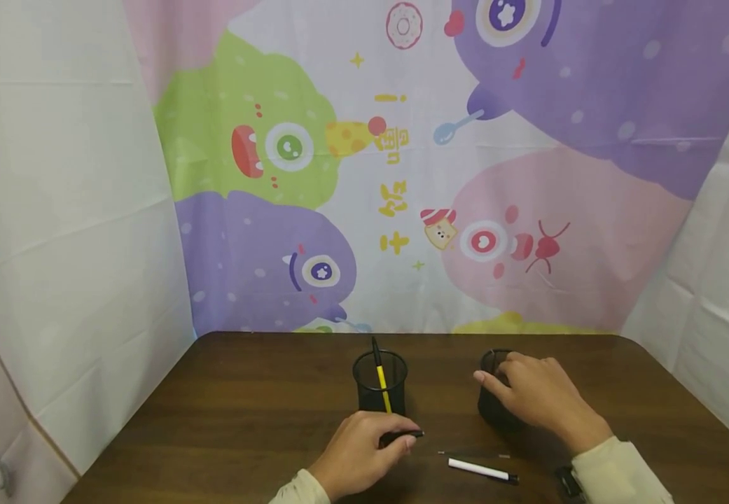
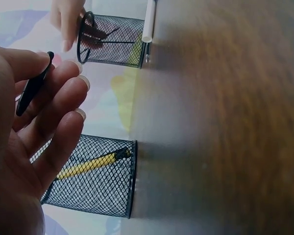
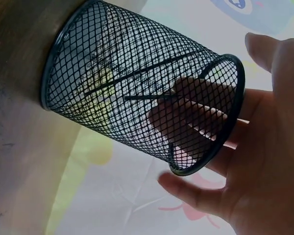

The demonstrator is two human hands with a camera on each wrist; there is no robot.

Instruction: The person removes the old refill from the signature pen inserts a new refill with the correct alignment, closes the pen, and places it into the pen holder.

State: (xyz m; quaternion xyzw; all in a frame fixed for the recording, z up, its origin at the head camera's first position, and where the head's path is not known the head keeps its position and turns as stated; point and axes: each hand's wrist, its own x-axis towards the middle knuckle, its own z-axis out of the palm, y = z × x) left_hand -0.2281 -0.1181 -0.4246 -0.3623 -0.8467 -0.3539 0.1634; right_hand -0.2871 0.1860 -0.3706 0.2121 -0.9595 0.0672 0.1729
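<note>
Between the thumb and fingers of my left hand (image 1: 359, 451), a small black pen cap (image 2: 34, 88) is pinched above the table. Just behind that hand stands a black mesh pen holder (image 1: 372, 399) with a yellow-and-black pen (image 1: 381, 378) leaning in it. My right hand (image 1: 550, 392) reaches into a second mesh pen holder (image 3: 132, 83). Several of its fingers dip inside the rim; thumb and little finger stay outside. A thin dark stick (image 3: 144, 98) shows through the mesh by the fingertips; whether they touch it is unclear.
On the brown table (image 1: 244, 420), a white pen barrel (image 1: 477, 469) with a black end lies between the hands. A thin clear refill (image 1: 474, 453) lies just behind it. A cartoon-print cloth (image 1: 414, 294) hangs behind the table, with white cloth (image 1: 74, 175) at the sides.
</note>
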